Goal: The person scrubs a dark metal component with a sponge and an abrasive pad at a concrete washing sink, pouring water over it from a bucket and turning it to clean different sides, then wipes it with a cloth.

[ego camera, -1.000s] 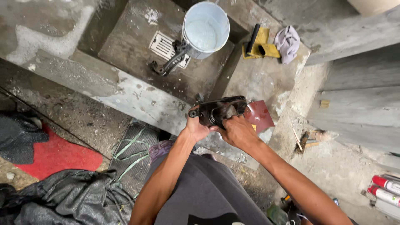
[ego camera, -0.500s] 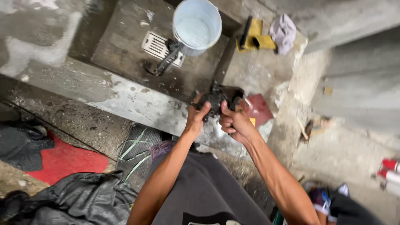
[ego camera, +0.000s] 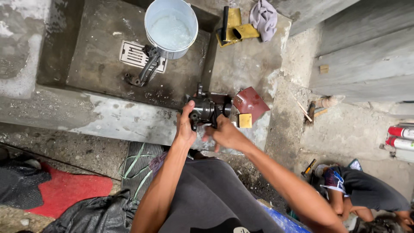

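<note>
A dirty black metal machine part rests at the concrete ledge of a wash basin. My left hand grips its left side with the fingers wrapped over the top. My right hand holds its right underside, fingers curled against it. A dark red sheet and a small yellow block lie just right of the part.
A grey bucket of water and a black bracket sit in the basin by a floor drain. Yellow tool, grey rag and brush lie on the concrete. Another person crouches lower right. Spray cans lie at the right edge.
The view has shifted so the basin and bucket sit lower in frame. Both hands have kept hold of the black part and turned it above the ledge.
</note>
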